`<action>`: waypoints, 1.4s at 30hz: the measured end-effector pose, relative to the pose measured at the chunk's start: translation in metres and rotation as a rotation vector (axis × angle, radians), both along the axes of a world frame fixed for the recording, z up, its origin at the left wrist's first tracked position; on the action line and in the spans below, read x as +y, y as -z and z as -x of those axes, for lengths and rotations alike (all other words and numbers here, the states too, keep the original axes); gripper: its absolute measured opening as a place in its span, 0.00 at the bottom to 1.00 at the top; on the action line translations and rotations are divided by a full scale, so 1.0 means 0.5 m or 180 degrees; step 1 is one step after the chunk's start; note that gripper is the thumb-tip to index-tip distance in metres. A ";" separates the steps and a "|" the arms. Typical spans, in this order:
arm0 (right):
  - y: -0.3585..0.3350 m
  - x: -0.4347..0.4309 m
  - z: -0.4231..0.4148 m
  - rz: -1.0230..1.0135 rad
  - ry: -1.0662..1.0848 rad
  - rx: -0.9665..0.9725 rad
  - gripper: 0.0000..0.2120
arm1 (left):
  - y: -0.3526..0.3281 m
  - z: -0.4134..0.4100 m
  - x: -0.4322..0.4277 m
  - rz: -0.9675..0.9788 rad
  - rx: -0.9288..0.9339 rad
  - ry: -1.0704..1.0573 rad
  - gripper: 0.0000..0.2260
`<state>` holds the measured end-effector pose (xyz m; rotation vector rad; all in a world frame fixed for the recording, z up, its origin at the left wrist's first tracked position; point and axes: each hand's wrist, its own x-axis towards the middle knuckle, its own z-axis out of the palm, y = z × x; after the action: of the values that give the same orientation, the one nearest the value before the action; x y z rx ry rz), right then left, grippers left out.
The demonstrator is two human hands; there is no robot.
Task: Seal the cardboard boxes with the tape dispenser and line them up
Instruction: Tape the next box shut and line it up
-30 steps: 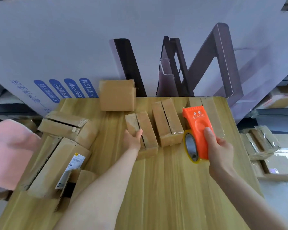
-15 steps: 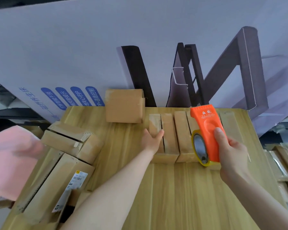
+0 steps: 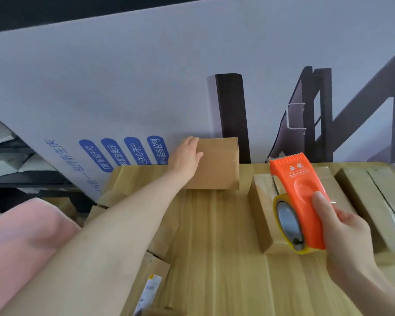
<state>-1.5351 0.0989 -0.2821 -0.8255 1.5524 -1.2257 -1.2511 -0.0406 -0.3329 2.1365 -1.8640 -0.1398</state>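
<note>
**A:** what's the left hand (image 3: pixel 187 156) doing?

**B:** lying spread on the far box's (image 3: pixel 214 165) left end — long axis running off to its right. Right hand (image 3: pixel 342 231) is wrapping the tape dispenser (image 3: pixel 299 201) over the sealed boxes (image 3: pixel 267 215), so the left is nearer.

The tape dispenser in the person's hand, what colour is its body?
Bright orange; the plastic tape dispenser shows best in the head view, held in the right hand.
</note>
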 end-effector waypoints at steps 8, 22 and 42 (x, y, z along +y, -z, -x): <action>-0.003 0.032 -0.062 -0.0014 0.0178 0.0164 0.19 | 0.037 0.019 -0.112 -0.0384 -0.0486 0.0502 0.19; -0.103 0.113 -0.076 0.0098 0.0154 0.0312 0.19 | 0.011 0.046 0.092 0.0088 0.1239 -0.0024 0.09; -0.197 0.339 0.229 0.0425 -0.0382 -0.0002 0.18 | -0.160 0.286 0.572 0.1138 0.0873 0.0174 0.09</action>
<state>-1.6497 0.2682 -0.1835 -0.9903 1.4110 -1.2513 -1.3940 0.2454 -0.2531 1.7326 -1.6474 -0.0969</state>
